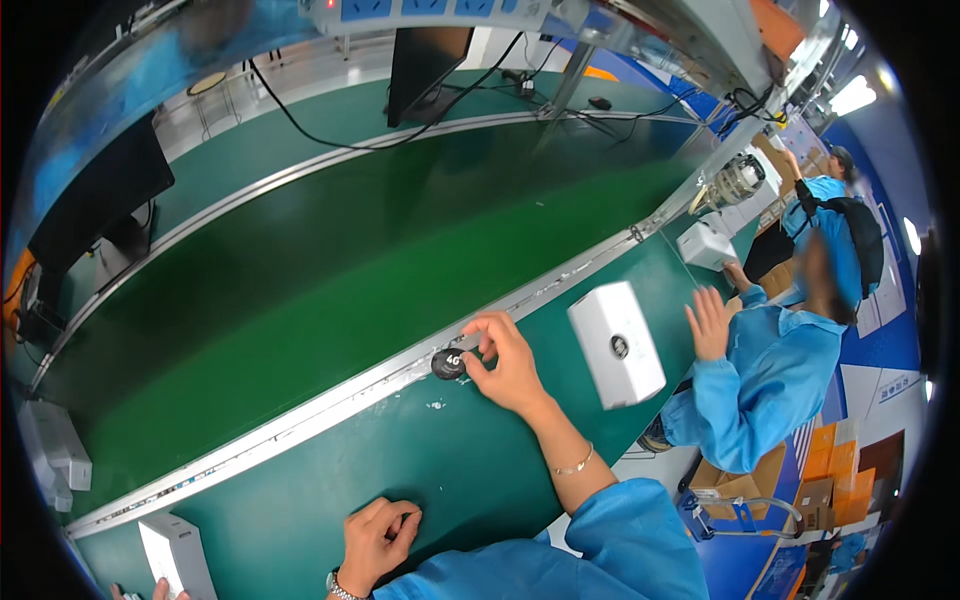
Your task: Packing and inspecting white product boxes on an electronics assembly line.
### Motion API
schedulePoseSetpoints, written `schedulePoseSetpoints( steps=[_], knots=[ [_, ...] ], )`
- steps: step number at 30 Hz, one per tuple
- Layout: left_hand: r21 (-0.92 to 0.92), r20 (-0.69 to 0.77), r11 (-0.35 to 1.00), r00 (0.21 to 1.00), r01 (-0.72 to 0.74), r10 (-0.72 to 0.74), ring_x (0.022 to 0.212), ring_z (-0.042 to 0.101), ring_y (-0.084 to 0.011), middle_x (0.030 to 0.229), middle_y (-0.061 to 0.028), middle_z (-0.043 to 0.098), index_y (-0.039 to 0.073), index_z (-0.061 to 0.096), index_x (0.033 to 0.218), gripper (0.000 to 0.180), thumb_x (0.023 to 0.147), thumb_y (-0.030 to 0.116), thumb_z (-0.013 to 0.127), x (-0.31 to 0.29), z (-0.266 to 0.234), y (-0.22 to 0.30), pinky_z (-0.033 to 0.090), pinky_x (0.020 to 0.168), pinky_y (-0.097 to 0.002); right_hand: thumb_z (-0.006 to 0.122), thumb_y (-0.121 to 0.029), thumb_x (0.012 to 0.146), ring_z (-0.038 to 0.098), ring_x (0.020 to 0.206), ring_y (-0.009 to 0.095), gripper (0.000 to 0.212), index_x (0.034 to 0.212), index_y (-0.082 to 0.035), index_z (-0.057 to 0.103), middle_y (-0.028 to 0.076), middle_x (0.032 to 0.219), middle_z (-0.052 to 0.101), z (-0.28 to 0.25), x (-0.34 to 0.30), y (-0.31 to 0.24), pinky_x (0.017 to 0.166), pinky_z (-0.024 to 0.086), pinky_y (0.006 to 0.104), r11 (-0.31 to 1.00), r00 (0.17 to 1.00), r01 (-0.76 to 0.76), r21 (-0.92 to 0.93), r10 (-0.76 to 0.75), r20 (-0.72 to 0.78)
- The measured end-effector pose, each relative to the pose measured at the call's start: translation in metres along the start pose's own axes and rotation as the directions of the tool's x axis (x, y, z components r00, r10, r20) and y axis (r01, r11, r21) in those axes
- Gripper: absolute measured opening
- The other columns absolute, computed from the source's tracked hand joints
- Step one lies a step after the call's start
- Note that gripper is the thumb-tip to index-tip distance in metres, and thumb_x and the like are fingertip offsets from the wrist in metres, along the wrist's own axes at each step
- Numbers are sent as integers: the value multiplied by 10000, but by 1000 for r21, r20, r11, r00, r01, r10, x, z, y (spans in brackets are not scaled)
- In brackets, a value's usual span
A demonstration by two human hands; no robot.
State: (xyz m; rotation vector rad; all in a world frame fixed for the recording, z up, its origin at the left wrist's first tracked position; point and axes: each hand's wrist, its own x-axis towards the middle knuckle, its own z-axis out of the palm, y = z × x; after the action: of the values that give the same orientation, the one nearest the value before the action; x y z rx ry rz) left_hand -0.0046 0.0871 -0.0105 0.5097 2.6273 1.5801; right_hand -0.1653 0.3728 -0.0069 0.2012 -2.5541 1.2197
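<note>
My right hand (508, 362) reaches over the metal edge strip of the green workbench (470, 460). Its fingers are bent, and the thumb meets the rim of a black round sticker (448, 364) with white print. Small white scraps (436, 405) lie on the bench just below the sticker. Closer to me, my left hand (380, 537) rests on the bench with its fingers curled in. Whatever it may hold is hidden. To the right of my right hand a white box (617, 346) bears a dark round mark on its face.
A co-worker in blue (765, 375) sits on the right, one hand raised near the white box. Another white box (706, 246) stands beyond. At lower left, another person's fingers touch a white box (178, 555). Beyond the metal strip runs a green belt (350, 260); monitors (100, 195) stand behind.
</note>
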Motion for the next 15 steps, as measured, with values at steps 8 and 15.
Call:
schedulePoseSetpoints(
  steps=[8, 15],
  knots=[
    [-34, -19, 999, 1000, 16, -17, 510, 483, -148, 634, -30, 509, 66, 737, 879, 94, 812, 21, 786, -3, 0, 3, 400, 494, -302, 976, -225, 553, 456, 1351, 396, 1073, 1468, -37, 447, 203, 1418, 483, -113, -50, -69, 1103, 344, 549, 757, 979, -170, -630, 59, -194],
    [-138, -38, 989, 997, 61, -67, 524, 448, -104, 638, -4, 482, 70, 724, 985, 184, 822, 38, 803, -6, 4, 1, 368, 492, -269, 950, -244, 543, 564, 1192, 377, 937, 1361, -43, 540, 168, 1255, 570, -177, -76, -16, 999, 448, 511, 755, 928, -333, -565, 369, -54]
  ],
)
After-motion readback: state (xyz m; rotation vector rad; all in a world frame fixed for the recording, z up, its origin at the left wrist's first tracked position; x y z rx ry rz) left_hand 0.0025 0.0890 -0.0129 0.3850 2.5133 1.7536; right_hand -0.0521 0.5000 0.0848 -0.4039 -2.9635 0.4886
